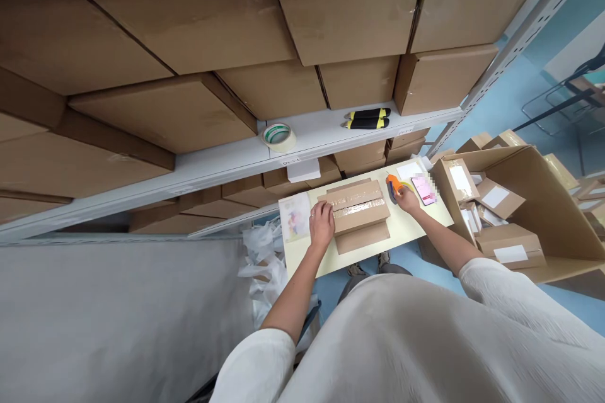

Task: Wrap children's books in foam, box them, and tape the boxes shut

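Note:
A small brown cardboard box (360,214) with clear tape across its top lies on a pale yellow table (406,233). My left hand (322,223) rests on the box's left end, fingers curled against it. My right hand (405,198) grips an orange tape dispenser (393,187) at the box's right end. A pink phone (424,190) lies just right of that hand. A white printed bag (295,217) lies left of my left hand.
Shelves of large brown boxes (265,19) fill the view above. A tape roll (278,136) and two black-and-yellow cutters (368,118) lie on the shelf edge. A large open carton (515,214) with several labelled parcels stands at right. White plastic bags (265,264) lie below the table.

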Demonstrator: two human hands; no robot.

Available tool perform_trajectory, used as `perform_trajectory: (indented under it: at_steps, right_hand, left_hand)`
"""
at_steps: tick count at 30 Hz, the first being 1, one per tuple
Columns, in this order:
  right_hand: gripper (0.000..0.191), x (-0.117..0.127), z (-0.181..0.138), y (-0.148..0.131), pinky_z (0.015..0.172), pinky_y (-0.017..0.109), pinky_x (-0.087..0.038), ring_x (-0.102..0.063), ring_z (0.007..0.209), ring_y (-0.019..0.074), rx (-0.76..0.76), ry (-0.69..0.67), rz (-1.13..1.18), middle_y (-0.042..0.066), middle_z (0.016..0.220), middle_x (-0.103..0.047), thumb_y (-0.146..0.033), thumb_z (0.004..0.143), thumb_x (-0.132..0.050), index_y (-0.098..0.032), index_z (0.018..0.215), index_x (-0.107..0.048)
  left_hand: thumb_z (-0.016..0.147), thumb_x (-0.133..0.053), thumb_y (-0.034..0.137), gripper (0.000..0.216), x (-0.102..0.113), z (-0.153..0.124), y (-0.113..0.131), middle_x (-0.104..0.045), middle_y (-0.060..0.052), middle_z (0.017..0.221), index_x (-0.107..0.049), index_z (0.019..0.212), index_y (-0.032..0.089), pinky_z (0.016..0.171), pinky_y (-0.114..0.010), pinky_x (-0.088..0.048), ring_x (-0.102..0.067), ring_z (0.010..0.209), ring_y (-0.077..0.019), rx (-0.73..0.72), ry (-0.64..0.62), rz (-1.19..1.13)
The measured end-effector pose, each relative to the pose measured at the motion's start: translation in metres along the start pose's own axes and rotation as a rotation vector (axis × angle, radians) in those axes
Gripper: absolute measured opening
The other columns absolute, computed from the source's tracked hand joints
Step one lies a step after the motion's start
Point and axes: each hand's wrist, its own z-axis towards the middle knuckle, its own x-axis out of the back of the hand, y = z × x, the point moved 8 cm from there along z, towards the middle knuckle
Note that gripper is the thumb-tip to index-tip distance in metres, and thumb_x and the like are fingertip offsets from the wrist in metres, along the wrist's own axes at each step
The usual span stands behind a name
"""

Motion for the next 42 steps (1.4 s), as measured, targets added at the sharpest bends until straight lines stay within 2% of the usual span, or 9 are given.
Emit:
perform_trajectory:
  at_steps: [5, 10, 16, 21, 27, 30, 33, 37, 42]
  right_hand:
    - [0.038, -0.019, 0.006, 0.004, 0.105, 0.053, -0.051, -0.062, 0.129, 0.0376, -0.033, -0.01, -0.094, 0.019, 0.12, -0.072, -0.051, 0.091, -0.07, -0.02, 0.113, -0.072]
    - [0.052, -0.031, 0.012, -0.005, 0.113, 0.072, -0.036, -0.049, 0.142, 0.0447, 0.02, -0.015, 0.014, 0.025, 0.126, -0.069, -0.057, 0.091, -0.061, -0.019, 0.126, -0.067]
    - [0.047, -0.021, 0.012, -0.005, 0.109, 0.064, -0.04, -0.057, 0.131, 0.0415, 0.018, 0.031, -0.092, 0.02, 0.11, -0.072, -0.055, 0.094, -0.057, -0.017, 0.119, -0.069]
    - [0.029, 0.006, -0.005, -0.008, 0.106, 0.061, -0.041, -0.059, 0.125, 0.0434, 0.017, -0.017, -0.228, 0.021, 0.11, -0.073, -0.039, 0.093, -0.058, -0.018, 0.107, -0.072]
    - [0.026, 0.073, -0.035, -0.029, 0.099, 0.055, -0.046, -0.064, 0.109, 0.0395, 0.121, 0.022, -0.074, 0.014, 0.098, -0.073, -0.044, 0.092, -0.059, -0.021, 0.098, -0.07]
    - [0.029, 0.098, -0.049, -0.057, 0.095, 0.046, -0.051, -0.066, 0.101, 0.0312, 0.293, -0.086, 0.195, 0.009, 0.102, -0.073, -0.048, 0.093, -0.057, -0.022, 0.101, -0.068]
    - [0.033, 0.104, -0.063, -0.094, 0.094, 0.04, -0.053, -0.067, 0.102, 0.0277, 0.436, -0.29, 0.43, 0.006, 0.105, -0.074, -0.048, 0.091, -0.059, -0.021, 0.107, -0.069]
    - [0.037, 0.084, -0.073, -0.142, 0.099, 0.04, -0.053, -0.067, 0.107, 0.0271, 0.485, -0.528, 0.575, 0.006, 0.111, -0.076, -0.044, 0.088, -0.062, -0.019, 0.113, -0.073]
    - [0.041, 0.05, -0.073, -0.181, 0.109, 0.04, -0.049, -0.065, 0.115, 0.0267, 0.573, -0.653, 0.599, 0.003, 0.114, -0.078, -0.032, 0.081, -0.06, -0.02, 0.117, -0.076]
  left_hand:
    - [0.109, -0.038, 0.032, 0.038, -0.003, -0.001, -0.002, -0.06, -0.019, 0.145, -0.069, 0.129, 0.023, 0.125, -0.056, -0.04, -0.05, 0.146, -0.0335, 0.019, 0.008, 0.002]
    - [0.108, -0.039, 0.031, 0.037, -0.003, -0.001, -0.002, -0.06, -0.019, 0.145, -0.069, 0.129, 0.022, 0.126, -0.057, -0.038, -0.05, 0.146, -0.0332, 0.022, 0.017, -0.009]
    - [0.109, -0.039, 0.031, 0.037, -0.002, -0.001, -0.001, -0.06, -0.019, 0.144, -0.069, 0.127, 0.022, 0.127, -0.055, -0.038, -0.049, 0.147, -0.0323, 0.029, 0.026, -0.003]
    - [0.108, -0.038, 0.031, 0.037, -0.002, -0.001, -0.001, -0.06, -0.019, 0.144, -0.07, 0.127, 0.023, 0.127, -0.056, -0.038, -0.05, 0.146, -0.0328, 0.023, 0.025, -0.018]
    - [0.108, -0.039, 0.031, 0.036, -0.001, 0.0, -0.001, -0.061, -0.019, 0.143, -0.07, 0.125, 0.022, 0.126, -0.056, -0.039, -0.05, 0.145, -0.0337, 0.001, 0.039, -0.044]
    - [0.107, -0.039, 0.03, 0.036, -0.001, 0.001, -0.001, -0.061, -0.019, 0.141, -0.07, 0.123, 0.022, 0.124, -0.055, -0.041, -0.051, 0.143, -0.0341, -0.013, 0.049, -0.051]
    - [0.108, -0.039, 0.029, 0.035, 0.0, 0.001, 0.0, -0.062, -0.019, 0.139, -0.07, 0.122, 0.022, 0.123, -0.054, -0.041, -0.052, 0.141, -0.034, -0.049, 0.079, -0.065]
    - [0.108, -0.04, 0.028, 0.033, 0.0, 0.0, -0.001, -0.063, -0.02, 0.136, -0.07, 0.121, 0.021, 0.121, -0.054, -0.043, -0.054, 0.138, -0.034, -0.098, 0.13, -0.066]
    - [0.107, -0.043, 0.025, 0.03, -0.002, -0.001, -0.003, -0.064, -0.019, 0.133, -0.07, 0.12, 0.021, 0.118, -0.055, -0.046, -0.056, 0.133, -0.0344, -0.147, 0.183, -0.06]
